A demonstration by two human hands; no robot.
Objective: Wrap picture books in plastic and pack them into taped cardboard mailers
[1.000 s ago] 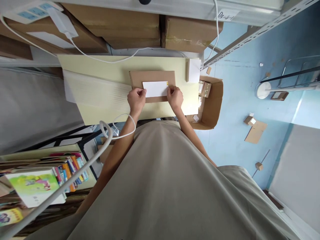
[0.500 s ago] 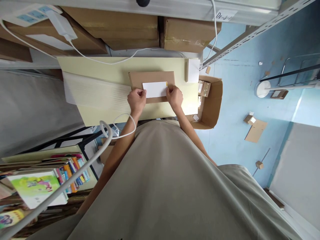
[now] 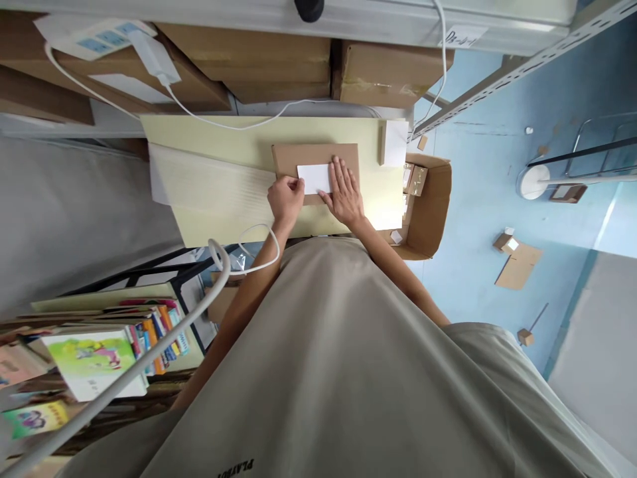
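A flat brown cardboard box (image 3: 288, 156) lies on the pale yellow tabletop (image 3: 209, 236). On its top face is a white label (image 3: 313, 179). My left hand (image 3: 286, 198) pinches the label's left edge between thumb and fingertips. Spread flat over the label's right end is my right hand (image 3: 344, 192), its fingers pointing away from me and covering that end. Left of the box lies a sheet of thin white wrapping (image 3: 213, 182). A small white box (image 3: 395, 143) stands at the table's right end.
An open carton (image 3: 432, 206) with small parcels stands right of the table. Cardboard boxes (image 3: 279, 63) fill the shelf behind, where a power strip (image 3: 99, 40) and white cable lie. Books (image 3: 154, 335) sit lower left. A grey bent tube (image 3: 149, 355) crosses the left foreground.
My right hand has gone from pinching the label's right edge to lying flat on it with fingers stretched out. My left hand still pinches the left edge. The whole view has shifted slightly.
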